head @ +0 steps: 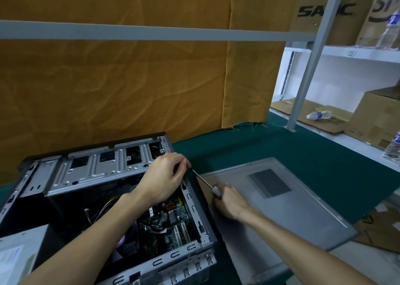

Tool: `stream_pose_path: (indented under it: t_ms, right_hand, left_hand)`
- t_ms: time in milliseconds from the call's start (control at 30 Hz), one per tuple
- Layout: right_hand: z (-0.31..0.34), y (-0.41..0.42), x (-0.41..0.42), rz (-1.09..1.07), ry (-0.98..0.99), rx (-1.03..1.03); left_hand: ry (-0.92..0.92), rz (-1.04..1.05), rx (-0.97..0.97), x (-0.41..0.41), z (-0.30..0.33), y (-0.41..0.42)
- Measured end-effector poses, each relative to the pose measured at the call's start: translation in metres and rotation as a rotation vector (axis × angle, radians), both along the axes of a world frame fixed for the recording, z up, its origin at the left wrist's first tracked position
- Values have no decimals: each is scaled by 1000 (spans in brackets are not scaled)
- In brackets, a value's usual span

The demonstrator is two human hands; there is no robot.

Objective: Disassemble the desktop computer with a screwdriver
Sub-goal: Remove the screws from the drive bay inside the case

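Note:
The open desktop case (91, 172) lies on its side on the green table, its motherboard (171, 217) and cables exposed. My left hand (166, 176) rests on the case's right edge, its fingertips pinched around the tip of the screwdriver (203, 179). My right hand (229, 200) grips the screwdriver's handle just right of the case. The thin shaft points up and left toward the case's upper right rim. The removed grey side panel (281, 206) with a vent grille lies flat on the table under my right hand.
An orange cloth (129, 79) hangs behind the table. A white shelf unit (357, 53) at the right holds cardboard boxes and water bottles (319, 115). A grey box (19, 250) sits at the lower left. More cardboard (378, 228) lies at the right edge.

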State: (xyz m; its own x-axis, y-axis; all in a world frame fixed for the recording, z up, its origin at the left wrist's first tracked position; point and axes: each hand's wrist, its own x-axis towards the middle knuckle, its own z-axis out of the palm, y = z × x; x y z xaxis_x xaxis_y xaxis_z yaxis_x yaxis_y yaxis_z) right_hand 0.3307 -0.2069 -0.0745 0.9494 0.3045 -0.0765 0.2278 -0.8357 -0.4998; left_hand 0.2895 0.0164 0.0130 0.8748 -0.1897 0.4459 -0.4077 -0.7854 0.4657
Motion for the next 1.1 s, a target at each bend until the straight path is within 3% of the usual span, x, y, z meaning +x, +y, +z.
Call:
stream_pose_path:
  t_ms: [433,533,667,767,933,1100]
  right_hand:
    - [-6,47,27,-16,93,104]
    - [-9,39,32,-1,94,34]
    - [-24,24,40,-81,92,-214]
    - [-21,31,43,-54,120,-228]
    - [-3,21,34,-45,88,-65]
    - [55,33,19,-210,0,510]
  left_hand:
    - [-63,31,-32,2,-2,-3]
    - [-62,21,-39,-1,-4,-1]
    - [-68,11,-35,0,-5,-2]
    - [-71,14,-37,0,-4,-2]
    - [-34,32,-30,-9,0,11]
    - [-13,118,42,-16,7,51]
